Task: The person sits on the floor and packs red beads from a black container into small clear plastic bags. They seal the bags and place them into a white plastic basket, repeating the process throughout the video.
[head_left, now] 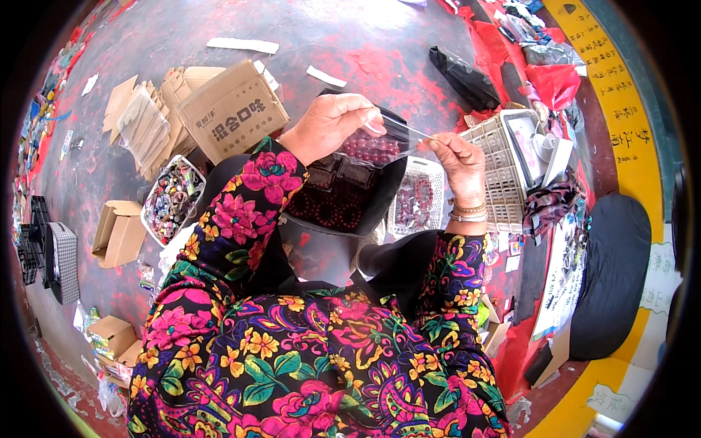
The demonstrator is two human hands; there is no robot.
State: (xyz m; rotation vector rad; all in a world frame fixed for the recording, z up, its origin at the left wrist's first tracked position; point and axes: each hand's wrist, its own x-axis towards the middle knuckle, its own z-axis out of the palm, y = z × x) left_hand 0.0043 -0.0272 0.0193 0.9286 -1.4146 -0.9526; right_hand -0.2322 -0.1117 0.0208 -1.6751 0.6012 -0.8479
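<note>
My left hand (328,124) and my right hand (458,162) hold a clear plastic bag (391,135) between them, each pinching one side of its top edge. Dark red beads (372,148) lie inside the bag. Below the bag sits a black tray (380,197) on my lap, holding more dark red bead bracelets (328,210) and small dark packets. Both forearms wear bright floral sleeves, and bangles circle my right wrist.
A white mesh basket (431,175) with beads stands right of the tray. A slatted crate (504,171) is further right. Cardboard boxes (232,109) and a tray of small colourful items (171,198) lie on the left. A black bag (464,77) rests on the red floor.
</note>
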